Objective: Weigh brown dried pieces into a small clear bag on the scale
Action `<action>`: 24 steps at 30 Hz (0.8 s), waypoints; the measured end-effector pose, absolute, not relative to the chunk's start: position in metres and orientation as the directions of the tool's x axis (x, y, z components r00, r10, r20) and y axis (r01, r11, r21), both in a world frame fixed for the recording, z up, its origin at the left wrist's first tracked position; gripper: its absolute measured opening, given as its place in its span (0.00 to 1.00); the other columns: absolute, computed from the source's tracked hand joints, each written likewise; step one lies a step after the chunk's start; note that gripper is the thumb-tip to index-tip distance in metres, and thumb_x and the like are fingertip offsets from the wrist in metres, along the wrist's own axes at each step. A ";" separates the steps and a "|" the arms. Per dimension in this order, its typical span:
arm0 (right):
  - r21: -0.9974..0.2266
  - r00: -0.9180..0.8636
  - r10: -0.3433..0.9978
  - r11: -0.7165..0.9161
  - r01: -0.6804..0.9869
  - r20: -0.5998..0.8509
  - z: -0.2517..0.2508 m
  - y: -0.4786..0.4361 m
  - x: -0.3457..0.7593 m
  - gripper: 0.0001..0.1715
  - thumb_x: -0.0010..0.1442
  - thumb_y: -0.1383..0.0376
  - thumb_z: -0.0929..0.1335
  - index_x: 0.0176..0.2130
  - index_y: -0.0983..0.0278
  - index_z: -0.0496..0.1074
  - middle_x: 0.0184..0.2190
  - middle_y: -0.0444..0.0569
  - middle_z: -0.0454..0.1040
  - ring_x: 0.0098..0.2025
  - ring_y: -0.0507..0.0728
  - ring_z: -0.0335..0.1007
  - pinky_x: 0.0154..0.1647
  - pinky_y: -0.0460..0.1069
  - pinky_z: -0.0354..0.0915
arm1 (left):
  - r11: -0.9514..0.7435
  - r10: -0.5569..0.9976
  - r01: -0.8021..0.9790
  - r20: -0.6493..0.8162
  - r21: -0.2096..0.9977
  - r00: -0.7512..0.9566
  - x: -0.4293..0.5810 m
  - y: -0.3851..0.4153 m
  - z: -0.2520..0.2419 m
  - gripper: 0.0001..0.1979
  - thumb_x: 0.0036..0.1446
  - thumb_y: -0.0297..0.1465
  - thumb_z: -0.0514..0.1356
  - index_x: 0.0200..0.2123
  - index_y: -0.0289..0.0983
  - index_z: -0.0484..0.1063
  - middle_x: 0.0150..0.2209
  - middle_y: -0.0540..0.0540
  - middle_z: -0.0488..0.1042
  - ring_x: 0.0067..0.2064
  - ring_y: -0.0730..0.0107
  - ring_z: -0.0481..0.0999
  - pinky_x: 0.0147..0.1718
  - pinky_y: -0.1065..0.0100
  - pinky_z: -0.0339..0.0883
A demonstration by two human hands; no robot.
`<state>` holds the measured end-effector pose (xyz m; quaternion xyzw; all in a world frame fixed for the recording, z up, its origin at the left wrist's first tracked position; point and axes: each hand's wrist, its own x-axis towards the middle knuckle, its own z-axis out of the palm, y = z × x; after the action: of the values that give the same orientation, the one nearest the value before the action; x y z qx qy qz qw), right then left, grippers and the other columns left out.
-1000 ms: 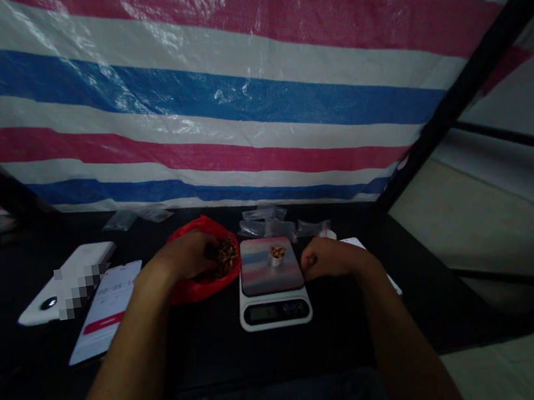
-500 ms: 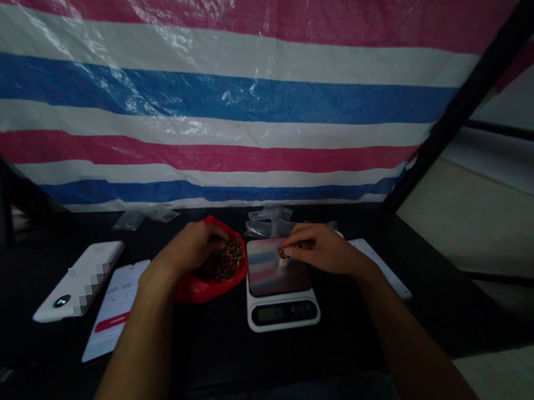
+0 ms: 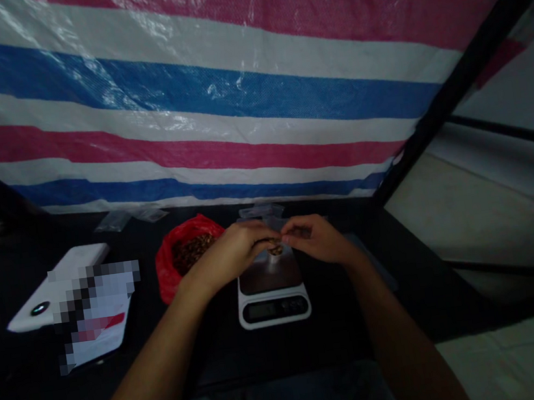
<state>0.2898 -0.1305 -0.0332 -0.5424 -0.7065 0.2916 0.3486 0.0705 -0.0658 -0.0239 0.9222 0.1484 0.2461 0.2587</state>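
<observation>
Both hands meet over the steel plate of a white kitchen scale (image 3: 275, 318), and the small cup (image 3: 273, 260) of brown pieces (image 3: 276, 250) stands on that plate directly beneath their fingertips. The left hand (image 3: 247, 242) comes in from the cup's left, its back turned up and its fingers bent inward just above the rim. The right hand (image 3: 315, 238) reaches in from the other side, thumb and forefinger drawn together close to the cup's upper right edge. The fingertips of the two nearly meet above the pieces (whether either hand pinches one of them, I cannot tell, as the fingers hide the spot).

Just left of the scale, beside the left wrist, a red plastic bag (image 3: 165, 274) sits with its mouth wide, holding many more brown pieces. Clear plastic packets (image 3: 263, 211) lie behind the scale, beyond the hands, and other clear packets (image 3: 115, 220) rest farther left near the striped sheet (image 3: 213, 89). Well to the left on the black counter (image 3: 336, 328) are a white device (image 3: 75, 257) with a dark round spot and, next to it, a phone (image 3: 105, 339) showing a red band, both partly blurred out.
</observation>
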 end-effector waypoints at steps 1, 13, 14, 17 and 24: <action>-0.802 -0.183 0.971 0.231 0.551 0.154 -0.033 -0.131 0.291 0.12 0.60 0.59 0.71 0.37 0.65 0.79 0.28 0.45 0.75 0.30 0.53 0.67 0.32 0.48 0.61 | -0.827 0.398 0.151 0.376 0.542 0.837 0.073 -0.066 -0.026 0.13 0.69 0.32 0.56 0.47 0.39 0.81 0.45 0.43 0.82 0.47 0.63 0.80 0.49 0.66 0.70; -0.848 -0.201 0.976 0.174 0.501 0.082 -0.037 -0.129 0.293 0.12 0.57 0.58 0.73 0.35 0.65 0.77 0.27 0.45 0.75 0.30 0.52 0.68 0.31 0.46 0.62 | -0.851 0.384 0.162 0.382 0.500 0.840 0.075 -0.062 -0.032 0.12 0.69 0.32 0.56 0.44 0.39 0.81 0.45 0.43 0.82 0.46 0.63 0.80 0.48 0.66 0.69; -0.849 -0.201 0.976 0.171 0.499 0.079 -0.036 -0.129 0.293 0.12 0.57 0.57 0.73 0.35 0.65 0.77 0.28 0.45 0.76 0.30 0.52 0.69 0.32 0.46 0.63 | -0.850 0.385 0.158 0.387 0.503 0.838 0.075 -0.062 -0.033 0.12 0.69 0.32 0.56 0.44 0.39 0.81 0.45 0.43 0.82 0.47 0.63 0.80 0.48 0.66 0.69; -0.856 -0.213 0.974 0.174 0.487 0.077 -0.035 -0.131 0.292 0.13 0.56 0.57 0.73 0.35 0.64 0.77 0.29 0.45 0.77 0.31 0.52 0.70 0.34 0.47 0.65 | -0.845 0.389 0.139 0.415 0.517 0.823 0.076 -0.063 -0.033 0.12 0.69 0.32 0.57 0.46 0.40 0.81 0.46 0.44 0.82 0.47 0.64 0.80 0.49 0.67 0.70; -0.862 -0.235 0.971 0.158 0.482 0.047 -0.036 -0.130 0.292 0.13 0.56 0.57 0.74 0.33 0.65 0.75 0.29 0.45 0.77 0.31 0.52 0.71 0.34 0.47 0.65 | -0.821 0.430 0.109 0.482 0.560 0.763 0.082 -0.066 -0.037 0.10 0.67 0.32 0.60 0.47 0.38 0.81 0.46 0.45 0.83 0.49 0.64 0.81 0.50 0.67 0.71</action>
<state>0.2924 -0.1302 -0.0361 -0.5273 -0.6889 0.3781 0.3232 0.0822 -0.0663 -0.0372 0.9024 0.1493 0.3102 0.2591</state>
